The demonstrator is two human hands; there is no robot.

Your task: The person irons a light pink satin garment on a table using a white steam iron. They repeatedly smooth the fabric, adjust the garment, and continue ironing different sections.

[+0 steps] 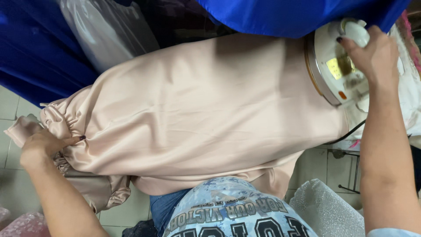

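Observation:
A pale pink satin garment (pixel 210 109) lies spread across an ironing surface in front of me. My left hand (pixel 41 147) grips its gathered, ruffled end at the left edge. My right hand (pixel 372 57) holds the handle of a white electric iron (pixel 333 66), which rests on the right end of the garment. A black cord (pixel 348 134) runs from the iron down past my right forearm.
Blue satin fabric (pixel 280 15) hangs along the top and at the far left. A grey-white cloth (pixel 105 30) lies at the upper left. Tiled floor (pixel 8 105) shows at the left. A bubbled plastic sheet (pixel 324 208) sits at the lower right, pink lace (pixel 26 224) at the lower left.

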